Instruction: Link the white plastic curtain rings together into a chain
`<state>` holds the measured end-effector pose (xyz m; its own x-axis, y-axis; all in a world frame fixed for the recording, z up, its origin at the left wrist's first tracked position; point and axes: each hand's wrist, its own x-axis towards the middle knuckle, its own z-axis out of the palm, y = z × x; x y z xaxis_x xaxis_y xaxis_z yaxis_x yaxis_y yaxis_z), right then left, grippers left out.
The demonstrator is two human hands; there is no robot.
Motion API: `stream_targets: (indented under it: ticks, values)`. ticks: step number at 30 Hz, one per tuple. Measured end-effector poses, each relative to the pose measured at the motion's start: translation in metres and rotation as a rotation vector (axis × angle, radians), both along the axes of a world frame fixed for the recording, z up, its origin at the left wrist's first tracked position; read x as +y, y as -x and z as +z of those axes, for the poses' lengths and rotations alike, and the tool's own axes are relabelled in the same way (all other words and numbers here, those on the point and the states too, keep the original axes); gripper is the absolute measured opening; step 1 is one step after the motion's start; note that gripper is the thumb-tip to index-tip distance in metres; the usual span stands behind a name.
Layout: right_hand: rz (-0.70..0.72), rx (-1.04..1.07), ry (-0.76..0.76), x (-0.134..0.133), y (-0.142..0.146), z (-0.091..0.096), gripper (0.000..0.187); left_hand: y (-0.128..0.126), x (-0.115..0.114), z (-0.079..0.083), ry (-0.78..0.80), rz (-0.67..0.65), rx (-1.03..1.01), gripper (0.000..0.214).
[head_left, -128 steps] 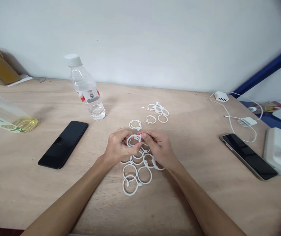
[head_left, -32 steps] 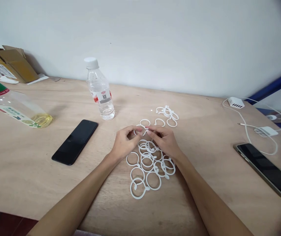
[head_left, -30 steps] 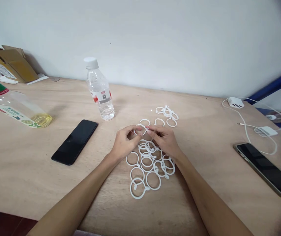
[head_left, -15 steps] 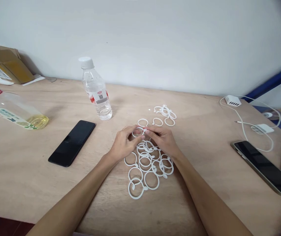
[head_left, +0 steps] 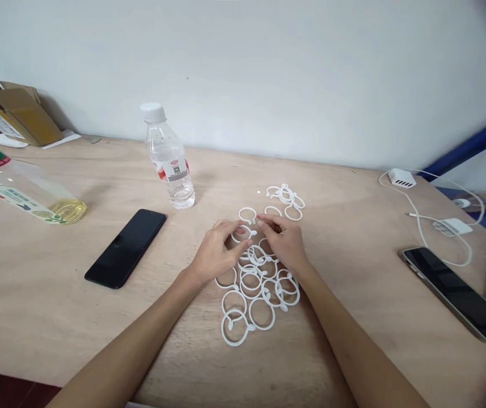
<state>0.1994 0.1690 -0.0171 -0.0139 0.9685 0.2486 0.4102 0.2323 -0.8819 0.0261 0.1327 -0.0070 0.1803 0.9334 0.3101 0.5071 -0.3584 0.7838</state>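
Note:
My left hand (head_left: 215,252) has its thumb and curled fingers around a thin white plastic ring (head_left: 253,233) with a small flat tab. My right hand (head_left: 286,239) is just to the right, thumb and forefinger slightly apart, their tips close to the tab of another white ring (head_left: 248,208) lying behind. No ring shows between those fingertips. Below and between my hands, several loose white rings (head_left: 267,293) lie overlapping on the wooden table (head_left: 183,351). A smaller cluster of white rings (head_left: 284,186) lies farther back.
A water bottle (head_left: 177,170) stands behind my left hand, and a black phone (head_left: 126,248) lies left. Farther left are an oil bottle (head_left: 25,204) and a cardboard box (head_left: 34,116). Another phone (head_left: 459,294) and a white charger (head_left: 402,178) with cables are at right.
My right hand has come off the ring that both hands were touching and shifted slightly right, toward the ring behind. The left hand keeps its ring, whose tab now shows. The view shifted slightly.

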Motion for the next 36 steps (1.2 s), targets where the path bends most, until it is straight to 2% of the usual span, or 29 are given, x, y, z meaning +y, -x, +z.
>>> stream_targets:
  ticks: [3, 7, 10, 13, 15, 19, 22, 25, 32, 36]
  values:
    - [0.002, -0.098, -0.019, 0.004, 0.004, -0.004, 0.031, 0.000, 0.000, 0.000, -0.047, -0.036, 0.059, 0.036]
    - [-0.012, -0.233, -0.059, 0.006, 0.008, -0.007, 0.016, 0.000, -0.002, 0.003, -0.125, -0.073, 0.109, 0.032]
    - [-0.029, -0.307, -0.102, 0.007, 0.009, -0.007, 0.018, -0.001, -0.004, 0.004, -0.142, -0.080, 0.118, 0.029]
    - [-0.037, -0.284, -0.117, 0.007, 0.008, -0.006, 0.017, -0.001, -0.004, 0.005, -0.125, -0.061, 0.086, 0.025]
    - [-0.025, -0.229, -0.107, 0.005, 0.007, -0.005, 0.017, -0.001, -0.003, 0.004, -0.106, 0.018, 0.016, 0.025]
    - [0.066, -0.100, -0.100, 0.000, 0.005, -0.002, 0.018, -0.001, 0.002, -0.001, -0.064, 0.202, -0.082, 0.046]
    - [0.170, -0.061, -0.111, -0.003, 0.005, 0.000, 0.018, -0.001, 0.003, -0.004, -0.053, 0.142, -0.082, 0.054]
    - [0.211, -0.027, -0.101, -0.005, 0.004, 0.001, 0.016, 0.001, 0.004, -0.004, -0.029, 0.081, -0.073, 0.037]
    - [0.324, -0.042, -0.050, -0.008, 0.004, 0.006, 0.020, 0.003, 0.003, -0.002, 0.002, 0.095, -0.160, 0.029]
    - [0.315, -0.061, -0.089, -0.010, 0.005, 0.006, 0.021, 0.004, 0.002, -0.001, -0.003, 0.089, -0.178, 0.026]
